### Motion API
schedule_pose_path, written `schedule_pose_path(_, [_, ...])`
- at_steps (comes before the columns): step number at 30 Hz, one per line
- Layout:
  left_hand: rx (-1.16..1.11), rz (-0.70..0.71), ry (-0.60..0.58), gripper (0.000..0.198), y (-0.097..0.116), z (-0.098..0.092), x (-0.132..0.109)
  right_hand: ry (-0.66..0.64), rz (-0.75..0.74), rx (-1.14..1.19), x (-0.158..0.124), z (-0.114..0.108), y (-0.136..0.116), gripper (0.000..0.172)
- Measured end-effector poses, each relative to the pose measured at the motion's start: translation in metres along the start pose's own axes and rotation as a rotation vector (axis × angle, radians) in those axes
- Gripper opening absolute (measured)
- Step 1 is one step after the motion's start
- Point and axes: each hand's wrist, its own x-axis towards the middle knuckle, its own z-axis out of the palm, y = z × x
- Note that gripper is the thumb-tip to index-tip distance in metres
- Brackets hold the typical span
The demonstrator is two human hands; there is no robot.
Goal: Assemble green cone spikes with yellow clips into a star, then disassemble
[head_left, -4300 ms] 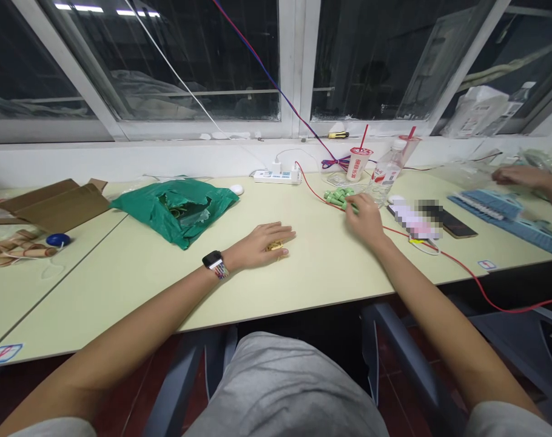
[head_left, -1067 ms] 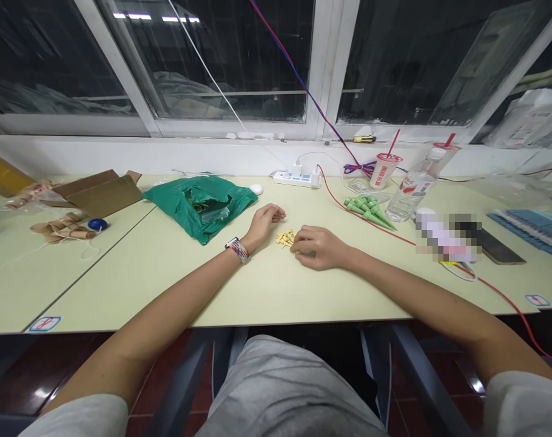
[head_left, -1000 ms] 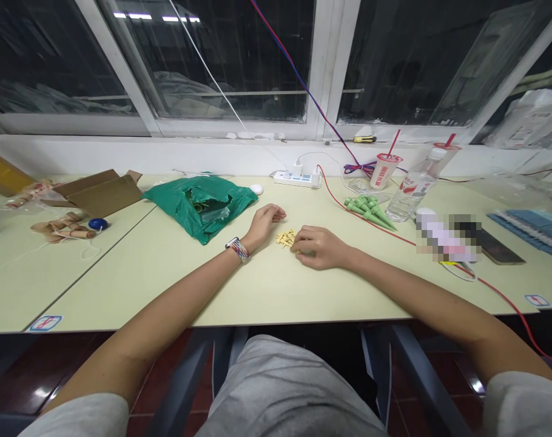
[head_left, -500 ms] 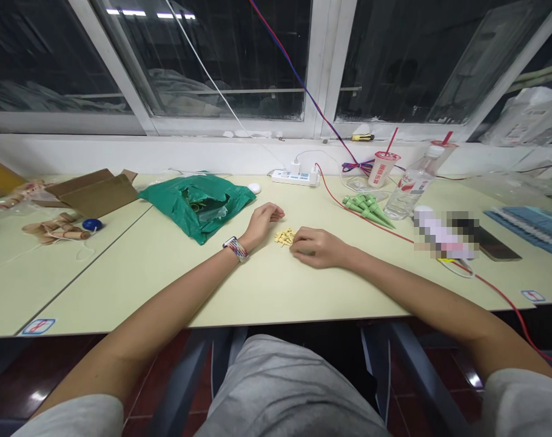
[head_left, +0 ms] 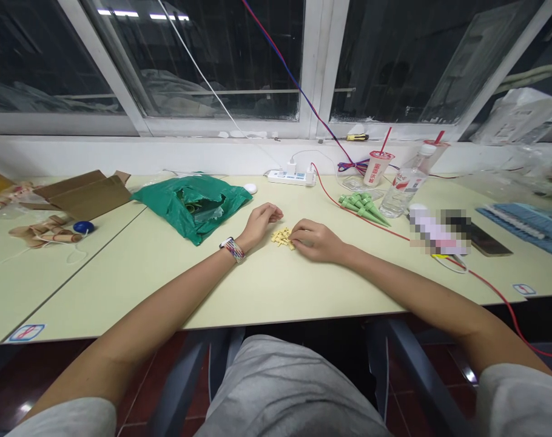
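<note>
A small heap of pale yellow pieces [head_left: 281, 237], too small to name, lies on the table between my two hands. My left hand [head_left: 259, 223] rests on its edge left of the heap, fingers loosely curved and apart from the pieces, holding nothing that I can see. A striped woven watch band [head_left: 233, 249] circles that wrist. On the heap's right side is my right hand [head_left: 319, 241], thumb and fingertips brought together at the pieces. Whatever is between those fingertips is hidden.
A torn green plastic bag [head_left: 191, 206] lies behind my left hand. Several green cone-shaped objects [head_left: 364, 208], a water bottle [head_left: 402, 185] and a drink cup [head_left: 378, 167] stand or lie at right. A red cable [head_left: 397, 234] crosses the table. A power strip [head_left: 291, 177] sits behind.
My right hand's fingers have drawn in and shifted slightly at the heap's edge, baring a bit more of it. The left hand keeps its place; the view has turned slightly.
</note>
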Motion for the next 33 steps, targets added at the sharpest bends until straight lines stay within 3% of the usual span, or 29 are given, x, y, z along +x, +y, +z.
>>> schedule_pose_path(8, [0.025,0.003,-0.024,0.038,-0.0008,-0.0015,0.0007,-0.087,-0.118,-0.117,0.0036,-0.0013,-0.0058,0.007])
schedule_pose_path(20, [0.045,0.009,-0.029,0.041,-0.0002,-0.0022,0.0005,-0.115,-0.103,-0.123,0.0023,-0.0021,-0.0029,0.008])
schedule_pose_path(28, [0.036,0.006,-0.035,0.042,-0.0007,-0.0023,0.0007,-0.069,-0.142,-0.201,0.0042,-0.0012,-0.0009,0.014])
schedule_pose_path(33, [0.060,0.074,-0.052,0.044,0.0061,-0.0019,-0.0039,0.083,0.017,-0.087,0.0041,-0.0001,-0.0006,0.018])
